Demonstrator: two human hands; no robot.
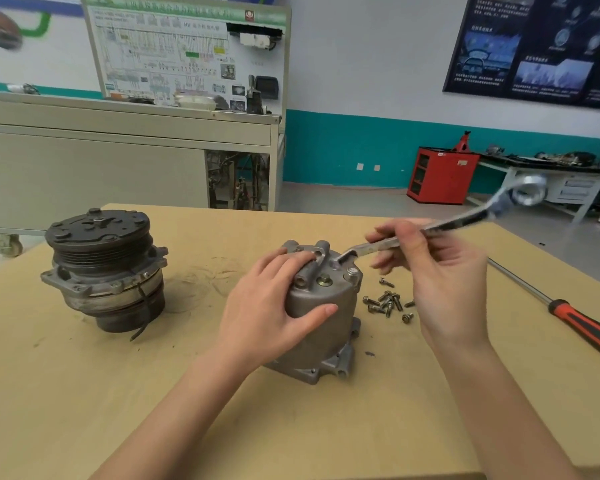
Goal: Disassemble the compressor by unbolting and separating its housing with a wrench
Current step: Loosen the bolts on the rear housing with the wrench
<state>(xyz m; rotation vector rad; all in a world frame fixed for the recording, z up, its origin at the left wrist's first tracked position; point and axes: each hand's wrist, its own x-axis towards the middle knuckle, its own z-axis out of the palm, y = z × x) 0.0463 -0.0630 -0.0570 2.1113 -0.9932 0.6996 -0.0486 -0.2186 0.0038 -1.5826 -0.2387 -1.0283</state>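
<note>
From the head camera, the grey cast housing [326, 327] stands upright near the middle of the tan table [326, 438]. Its long axis is vertical, its flanged foot is on the table top and its ported cap faces up.

The left hand [274, 299] holds the housing from the left. Its fingers are curved over the cap, and its thumb is stretched across the front wall.

The right hand [440, 271] is just right of the housing, and its fingers and thumb are clamped on the shaft of the wrench [461, 221]. The wrench's long axis runs from lower left to upper right. Its open end points down-left and meets the top of the cap, on the far right part, and its ring end is raised in the air away from the person. The ring end is blurred.

A small pile of loose bolts [388, 303] lies on the table just right of the housing, beneath the right hand.

The pulley half [104, 268] of the compressor stands upright on the left side of the table, well apart from the housing, with its dark clutch plate facing up.

A screwdriver [582, 327] with an orange and black handle lies along the right edge. Its shaft points away from the person and its handle lies nearer.
</note>
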